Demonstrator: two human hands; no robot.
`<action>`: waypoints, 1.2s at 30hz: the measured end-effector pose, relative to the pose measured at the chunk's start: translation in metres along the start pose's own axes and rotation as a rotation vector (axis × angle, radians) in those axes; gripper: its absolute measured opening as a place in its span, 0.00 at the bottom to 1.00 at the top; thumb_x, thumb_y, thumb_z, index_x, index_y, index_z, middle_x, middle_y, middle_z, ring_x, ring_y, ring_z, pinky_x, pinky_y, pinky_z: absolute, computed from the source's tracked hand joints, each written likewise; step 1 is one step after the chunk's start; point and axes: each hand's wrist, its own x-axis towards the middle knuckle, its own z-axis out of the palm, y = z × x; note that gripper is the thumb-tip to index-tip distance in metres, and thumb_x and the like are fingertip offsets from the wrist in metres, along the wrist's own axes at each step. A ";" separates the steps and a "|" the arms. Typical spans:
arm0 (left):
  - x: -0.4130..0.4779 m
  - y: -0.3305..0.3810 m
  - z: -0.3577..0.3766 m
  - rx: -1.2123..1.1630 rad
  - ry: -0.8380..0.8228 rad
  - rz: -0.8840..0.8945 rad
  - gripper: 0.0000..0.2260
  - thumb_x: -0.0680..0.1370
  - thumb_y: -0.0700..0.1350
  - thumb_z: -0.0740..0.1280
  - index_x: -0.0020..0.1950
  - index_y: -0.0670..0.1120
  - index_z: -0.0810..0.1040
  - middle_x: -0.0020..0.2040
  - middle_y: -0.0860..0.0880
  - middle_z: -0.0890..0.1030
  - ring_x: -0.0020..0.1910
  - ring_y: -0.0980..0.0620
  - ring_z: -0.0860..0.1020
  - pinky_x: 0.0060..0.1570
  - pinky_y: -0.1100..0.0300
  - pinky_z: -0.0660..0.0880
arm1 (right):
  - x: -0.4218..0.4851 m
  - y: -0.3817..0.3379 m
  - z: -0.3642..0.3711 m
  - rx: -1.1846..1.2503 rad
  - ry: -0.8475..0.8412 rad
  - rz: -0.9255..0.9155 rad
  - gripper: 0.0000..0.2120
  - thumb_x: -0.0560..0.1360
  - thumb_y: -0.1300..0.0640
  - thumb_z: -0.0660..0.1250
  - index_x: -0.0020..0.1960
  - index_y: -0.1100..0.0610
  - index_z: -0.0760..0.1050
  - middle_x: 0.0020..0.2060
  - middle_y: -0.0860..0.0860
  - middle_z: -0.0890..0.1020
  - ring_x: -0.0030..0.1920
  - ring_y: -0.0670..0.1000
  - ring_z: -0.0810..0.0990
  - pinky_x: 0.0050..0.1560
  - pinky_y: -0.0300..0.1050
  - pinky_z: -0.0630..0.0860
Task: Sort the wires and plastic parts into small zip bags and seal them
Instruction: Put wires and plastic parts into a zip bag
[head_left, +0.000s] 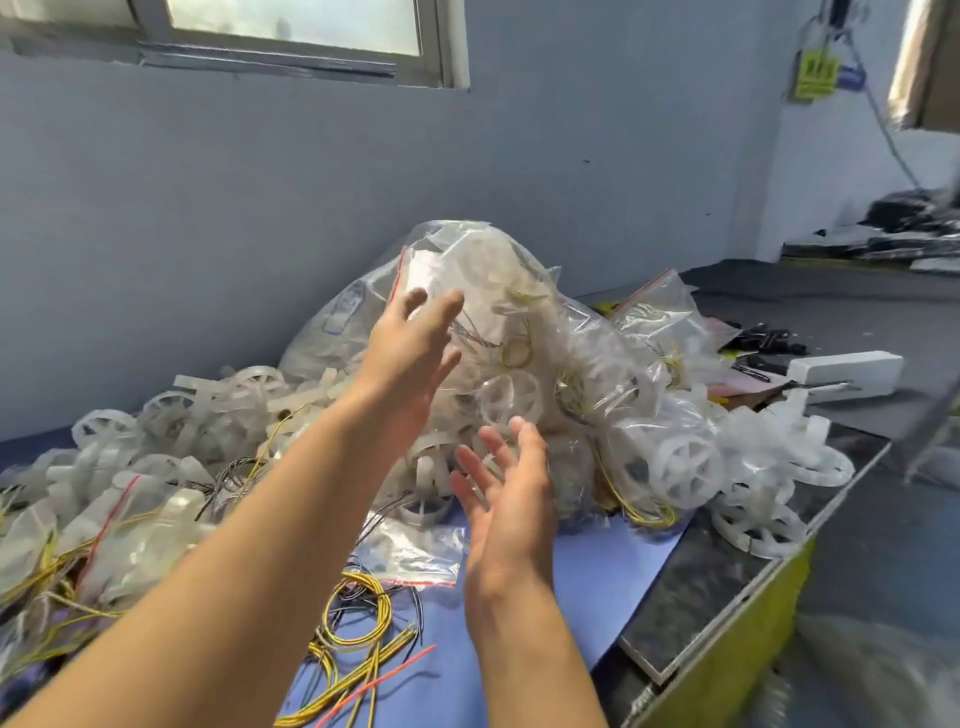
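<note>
**A:** What are the hands holding?

**B:** Nothing. The left hand (415, 358) and the right hand (506, 483) are both spread wide with straight fingers, palms roughly facing each other. They reach toward the heap of filled bags (587, 364).

**A:** Are they touching it?

**B:** I can't tell. The left fingertips are at the top of the heap, just short of a small bag (415, 275) with a red seal line. The right hand is lower, in front of the foot of the heap.

**A:** What would come next?

**B:** My guess is another bag needs filling. An empty zip bag (415, 556) lies flat on the table (587, 587), back toward the person from the right palm, between the two forearms. Its red strip runs side to side along the near edge.

**A:** Which hand is closer to it?

**B:** The right one, which would only have to draw back and drop. The wire coil (358, 608) is just beyond the bag, nearer the body, under the left forearm. Loose plastic wheels (208, 410) are heaped out past the left arm.
</note>
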 end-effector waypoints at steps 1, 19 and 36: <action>-0.017 -0.009 -0.014 0.005 0.016 0.013 0.22 0.78 0.48 0.68 0.71 0.48 0.68 0.63 0.47 0.76 0.61 0.50 0.77 0.57 0.56 0.77 | -0.002 0.002 0.003 0.006 -0.010 0.015 0.08 0.82 0.47 0.58 0.55 0.45 0.75 0.53 0.48 0.82 0.47 0.48 0.84 0.51 0.45 0.79; -0.191 -0.012 -0.263 0.153 0.761 0.043 0.08 0.81 0.39 0.62 0.55 0.51 0.75 0.45 0.49 0.82 0.39 0.52 0.82 0.37 0.58 0.77 | -0.131 0.140 0.112 -0.647 -0.663 0.028 0.13 0.79 0.57 0.60 0.61 0.45 0.73 0.50 0.45 0.81 0.49 0.47 0.81 0.54 0.44 0.77; -0.321 0.003 -0.444 0.747 1.258 -0.160 0.12 0.77 0.37 0.62 0.59 0.43 0.76 0.52 0.44 0.80 0.55 0.42 0.77 0.56 0.52 0.71 | -0.230 0.273 0.136 -1.544 -1.157 -0.450 0.18 0.80 0.48 0.56 0.69 0.47 0.65 0.63 0.50 0.71 0.62 0.55 0.73 0.60 0.51 0.71</action>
